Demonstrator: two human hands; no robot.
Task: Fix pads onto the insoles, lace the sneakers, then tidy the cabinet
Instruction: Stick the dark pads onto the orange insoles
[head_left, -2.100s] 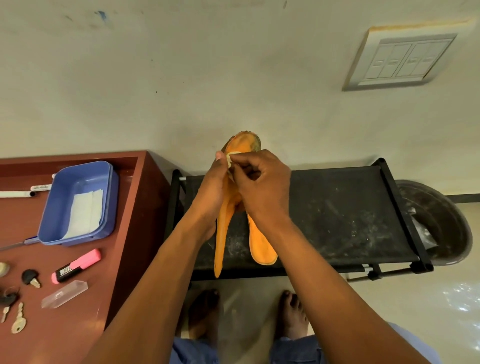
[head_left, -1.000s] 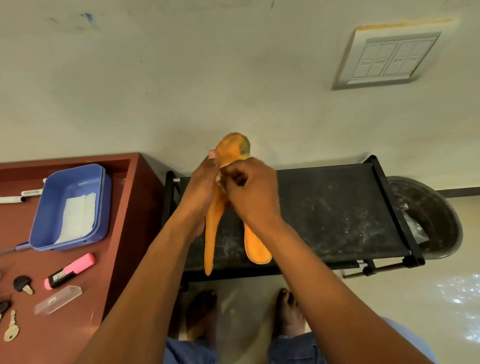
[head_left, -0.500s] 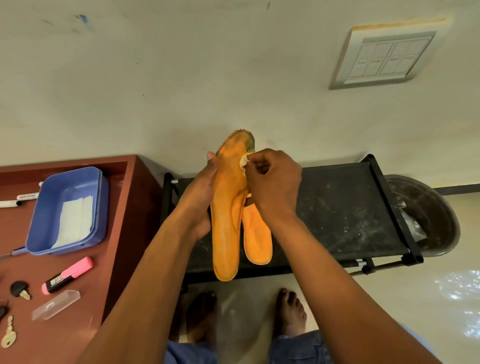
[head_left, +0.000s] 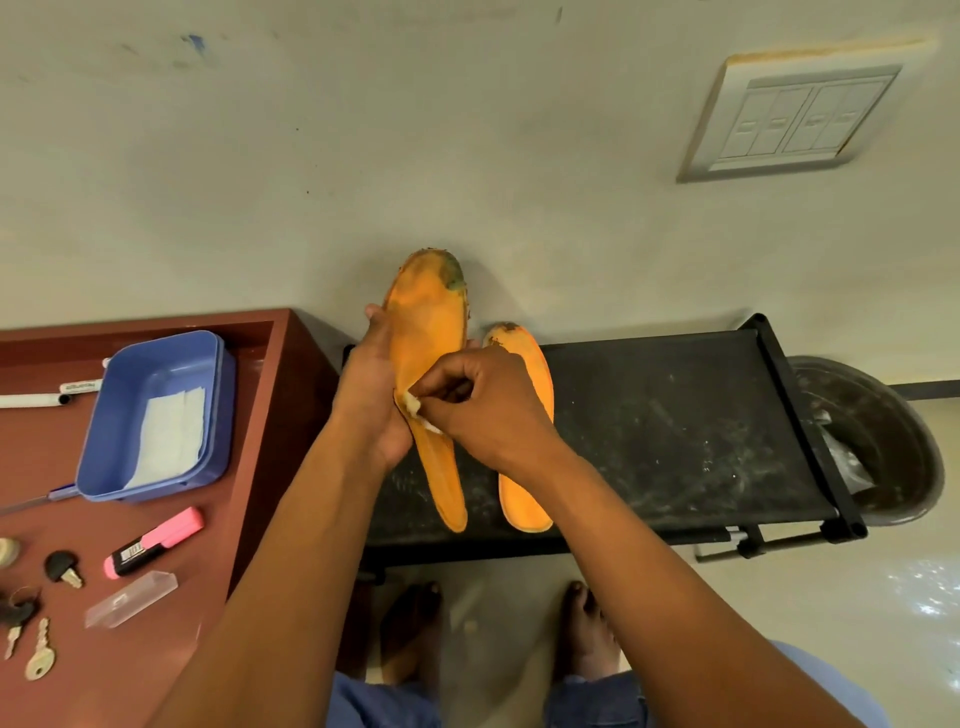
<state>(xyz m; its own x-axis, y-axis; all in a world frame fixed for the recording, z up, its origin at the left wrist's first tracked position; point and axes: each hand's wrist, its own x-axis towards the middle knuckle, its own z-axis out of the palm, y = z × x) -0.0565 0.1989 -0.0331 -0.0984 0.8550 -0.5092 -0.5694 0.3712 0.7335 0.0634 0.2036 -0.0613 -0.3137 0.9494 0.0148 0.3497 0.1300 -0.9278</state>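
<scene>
- Head view: wall of pale plaster fills the upper half, scuffed, with a blue smear near the top left; a white switch plate sits on it at the upper right.
- Black shelf, dusty and scratched, stands against that wall; a dark round bin is just beside its right end; pale floor shows below, with bare feet under the shelf's front edge.
- Left hand grips one orange insole by its left edge, holding it up above the shelf; fingers curled round it.
- Right hand pinches a small white pad against that insole's middle; fingers clenched on the pad.
- Second insole lies behind the right hand; whether it rests on the shelf I cannot tell.
- Red-brown cabinet top at the left carries a blue tray holding white sheets, a pink highlighter, a clear cap, keys and a white marker.
</scene>
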